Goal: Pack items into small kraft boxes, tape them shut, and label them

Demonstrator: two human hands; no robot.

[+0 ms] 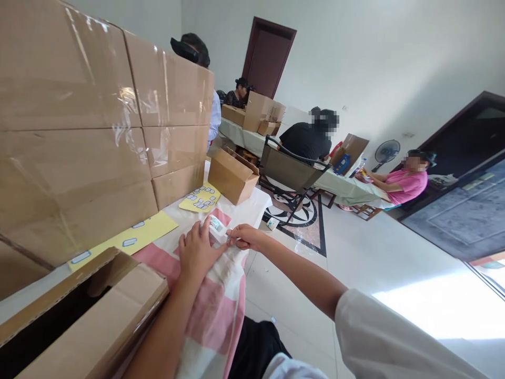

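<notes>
A small white box (216,226) with a blue-green print on top rests on the pink-and-white tablecloth (221,300). My left hand (199,247) is closed around it from the left, its fingers over the far side and the thumb along the near side. At the box's right end, my right hand (246,237) is closed in a pinch, fingertips touching the end. Anything between those fingertips is too small to make out. Just beyond lies a yellow sheet (201,198) with several pale labels on it.
Stacked taped cartons (71,121) line the table's left side, with a yellow strip (130,239) along their base. An open carton (94,316) stands near my left forearm, a smaller one (232,176) beyond my hands. Several people sit at tables behind a chair (292,166).
</notes>
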